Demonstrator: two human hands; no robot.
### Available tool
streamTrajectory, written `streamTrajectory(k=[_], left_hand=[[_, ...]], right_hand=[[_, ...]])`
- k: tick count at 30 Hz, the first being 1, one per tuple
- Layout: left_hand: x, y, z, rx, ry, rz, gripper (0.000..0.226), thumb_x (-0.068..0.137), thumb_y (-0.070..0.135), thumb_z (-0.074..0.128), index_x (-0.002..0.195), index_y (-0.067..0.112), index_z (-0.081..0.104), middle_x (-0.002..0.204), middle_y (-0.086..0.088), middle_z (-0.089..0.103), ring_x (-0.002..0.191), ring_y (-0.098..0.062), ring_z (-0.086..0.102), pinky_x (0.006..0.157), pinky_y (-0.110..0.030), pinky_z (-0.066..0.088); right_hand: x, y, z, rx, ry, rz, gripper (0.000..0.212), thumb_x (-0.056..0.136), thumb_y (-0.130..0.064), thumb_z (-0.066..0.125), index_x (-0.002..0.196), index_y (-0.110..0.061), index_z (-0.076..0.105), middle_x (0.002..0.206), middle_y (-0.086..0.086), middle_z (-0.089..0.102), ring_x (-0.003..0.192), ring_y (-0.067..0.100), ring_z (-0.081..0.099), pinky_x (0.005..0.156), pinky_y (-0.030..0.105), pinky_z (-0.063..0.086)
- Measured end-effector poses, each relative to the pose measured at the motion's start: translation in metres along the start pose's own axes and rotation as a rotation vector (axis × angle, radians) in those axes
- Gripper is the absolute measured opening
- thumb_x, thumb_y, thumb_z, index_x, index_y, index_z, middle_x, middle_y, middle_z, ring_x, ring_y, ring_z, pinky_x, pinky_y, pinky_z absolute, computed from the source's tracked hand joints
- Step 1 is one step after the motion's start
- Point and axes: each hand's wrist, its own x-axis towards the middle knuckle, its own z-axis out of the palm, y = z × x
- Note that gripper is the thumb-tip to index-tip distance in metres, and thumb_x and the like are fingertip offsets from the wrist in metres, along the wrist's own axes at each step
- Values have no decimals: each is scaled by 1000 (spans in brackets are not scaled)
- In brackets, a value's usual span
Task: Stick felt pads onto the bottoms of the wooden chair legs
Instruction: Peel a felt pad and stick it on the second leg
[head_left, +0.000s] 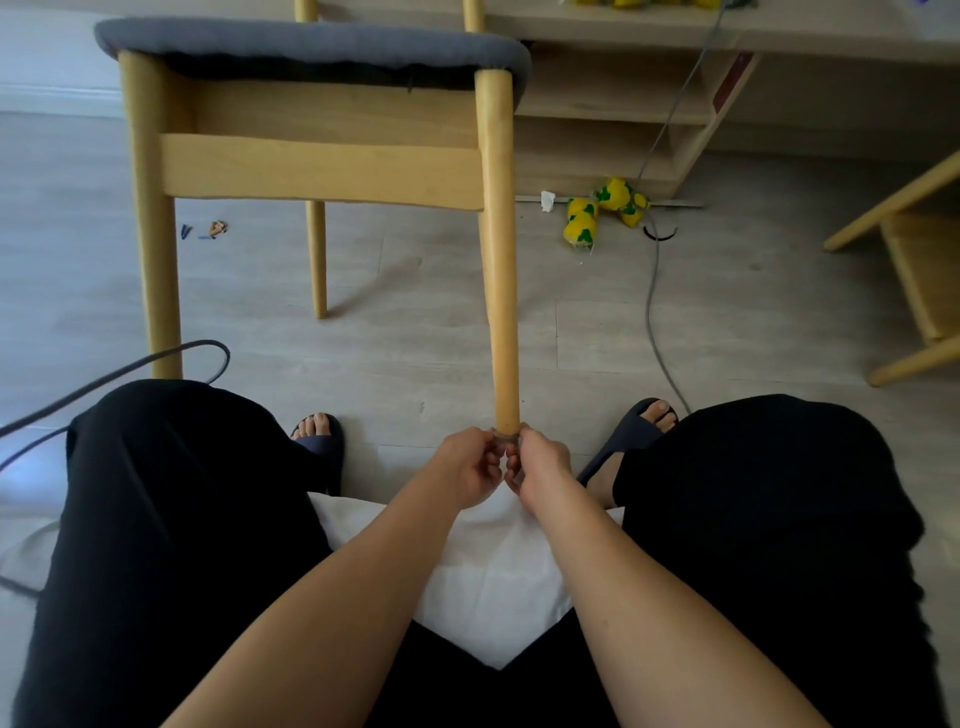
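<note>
Pinching the end of the chair leg, left hand and right hand meet between knees, cable nearby.

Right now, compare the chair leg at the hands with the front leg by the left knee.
The held leg has its tip raised, pinched between the left hand and right hand; the other front leg reaches the floor, untouched. The held leg's end is hidden by the hands; the other front leg's shows. Both are pale round wood.
</note>
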Motion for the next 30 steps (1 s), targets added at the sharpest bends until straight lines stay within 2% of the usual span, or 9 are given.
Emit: streamTrajectory(k=[4, 8, 13, 16, 18, 24, 30], left_hand=[[4, -1, -2, -21, -3, 7, 23, 102, 1, 39, 102, 4, 62, 68, -2, 49, 43, -6, 33, 34, -16, 28], [11, -2, 0, -43, 21, 22, 26, 101, -2, 37, 97, 2, 62, 66, -3, 44, 34, -5, 28, 32, -15, 25], [15, -4, 2, -82, 46, 39, 24, 99, -6, 40, 97, -3, 64, 66, -5, 47, 36, -6, 31, 34, -16, 28], [15, -4, 4, -83, 83, 77, 24, 100, -6, 40, 93, -4, 63, 66, -6, 47, 43, -8, 32, 34, -17, 28], [16, -4, 5, -59, 123, 126, 21, 102, -3, 44, 89, -4, 61, 67, -8, 49, 48, -11, 33, 34, -18, 29], [17, -3, 7, 101, 236, 245, 10, 103, 8, 50, 99, 0, 54, 71, -10, 51, 50, -14, 33, 42, -25, 29], [21, 1, 5, 217, 260, 276, 18, 102, 9, 50, 85, 6, 49, 72, -10, 51, 50, -15, 32, 43, -25, 25]], right_hand=[[3, 0, 2, 49, 50, -22, 22, 92, -12, 67, 72, -4, 71, 41, -2, 54, 41, 11, 42, 41, 23, 39], [3, -1, 1, 81, 92, -53, 22, 89, -12, 73, 69, -3, 67, 38, -2, 55, 41, 11, 43, 40, 23, 40], [3, -1, 3, 82, 109, -118, 26, 90, -14, 73, 68, -4, 65, 49, 2, 56, 42, 12, 45, 43, 26, 42], [4, -2, 1, 83, 99, -114, 24, 93, -14, 70, 72, -4, 66, 48, -1, 57, 42, 11, 45, 45, 26, 45], [5, -2, -1, 79, 88, -109, 23, 94, -14, 69, 74, -4, 66, 45, -3, 58, 41, 10, 45, 46, 26, 45], [12, -4, -3, 31, 82, -115, 20, 92, -12, 69, 75, -2, 68, 53, 1, 58, 42, 11, 45, 44, 24, 44], [18, -11, -2, -100, 92, -137, 19, 90, -9, 70, 72, -4, 67, 56, 4, 59, 46, 13, 47, 42, 22, 42]])
